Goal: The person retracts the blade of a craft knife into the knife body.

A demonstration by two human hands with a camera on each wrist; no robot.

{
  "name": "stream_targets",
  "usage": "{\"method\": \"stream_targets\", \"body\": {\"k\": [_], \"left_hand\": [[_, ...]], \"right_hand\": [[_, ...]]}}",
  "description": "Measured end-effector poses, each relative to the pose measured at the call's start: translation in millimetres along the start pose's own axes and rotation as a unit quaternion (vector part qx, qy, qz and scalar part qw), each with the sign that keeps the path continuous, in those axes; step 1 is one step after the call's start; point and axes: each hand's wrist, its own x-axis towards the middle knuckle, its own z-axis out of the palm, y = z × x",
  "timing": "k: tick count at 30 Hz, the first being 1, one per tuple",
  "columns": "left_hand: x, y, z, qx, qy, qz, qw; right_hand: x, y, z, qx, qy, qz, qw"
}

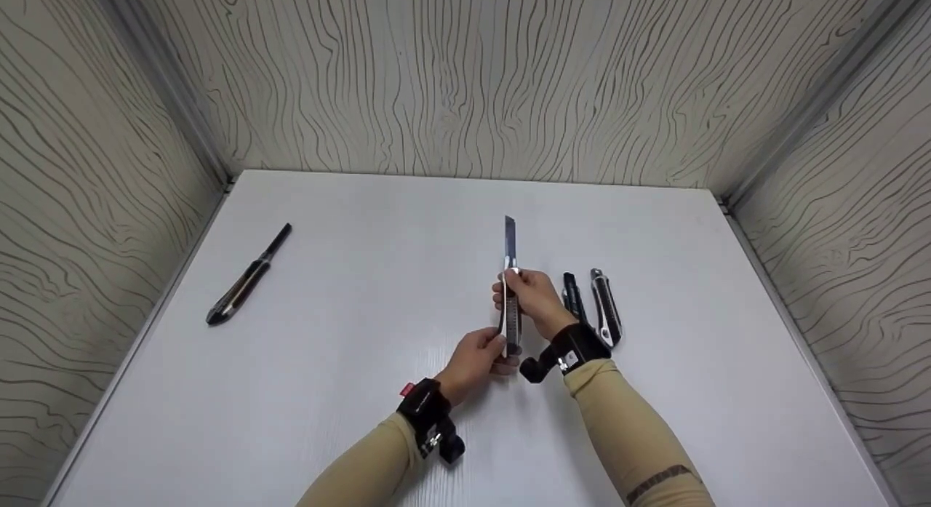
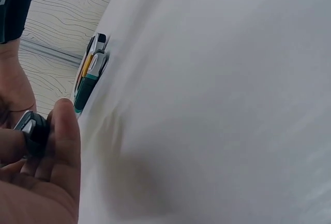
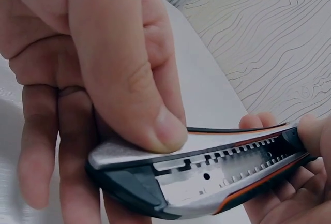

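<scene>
A snap-off utility knife point(image 1: 512, 319) points away from me over the middle of the white table, its long steel blade point(image 1: 510, 241) out at the far end. My left hand point(image 1: 471, 361) grips the tail of the handle. In the right wrist view its thumb point(image 3: 168, 131) lies on the silver body beside the dark end cap. Higher up the handle, my right hand point(image 1: 540, 300) holds the knife, its thumb at the slider point(image 3: 292, 137). In the left wrist view only the knife's tail end point(image 2: 35, 131) shows between the left fingers.
Right of my hands lie a black cutter point(image 1: 573, 296), partly behind the right wrist, and a grey-and-dark utility knife point(image 1: 606, 309). A slim dark-handled tool with a black tip point(image 1: 244, 287) lies at far left. Wood-grain panels point(image 1: 465, 85) stand behind and beside the table.
</scene>
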Motion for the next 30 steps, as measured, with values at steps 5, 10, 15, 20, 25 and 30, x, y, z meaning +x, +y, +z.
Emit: {"method": "stream_targets", "body": {"k": [5,10,15,20,25,30], "left_hand": [[0.2,-0.2,-0.3,0.001,0.002,0.0,1.0],[0.2,-0.2,-0.4,0.0,0.005,0.0,1.0],[0.8,-1.0,-0.5,0.0,0.006,0.0,1.0],[0.9,-2.2,-0.6,-0.003,0.006,0.005,1.0],[1.1,-3.2,-0.6,-0.003,0.006,0.007,1.0],[0.2,-1.8,-0.5,-0.002,0.006,0.008,0.9999]], "right_hand": [[-2.1,-0.8,0.3,0.003,-0.01,-0.009,1.0],[-4.4,-1.0,-0.3,0.003,-0.022,-0.019,1.0],[-4.9,-0.7,0.2,0.01,-0.024,-0.024,0.999],[-4.0,-0.5,0.9,0.01,-0.019,-0.022,1.0],[-3.1,0.5,0.5,0.008,-0.02,-0.021,1.0],[-3.6,0.0,0.0,0.002,-0.022,-0.018,1.0]]}}
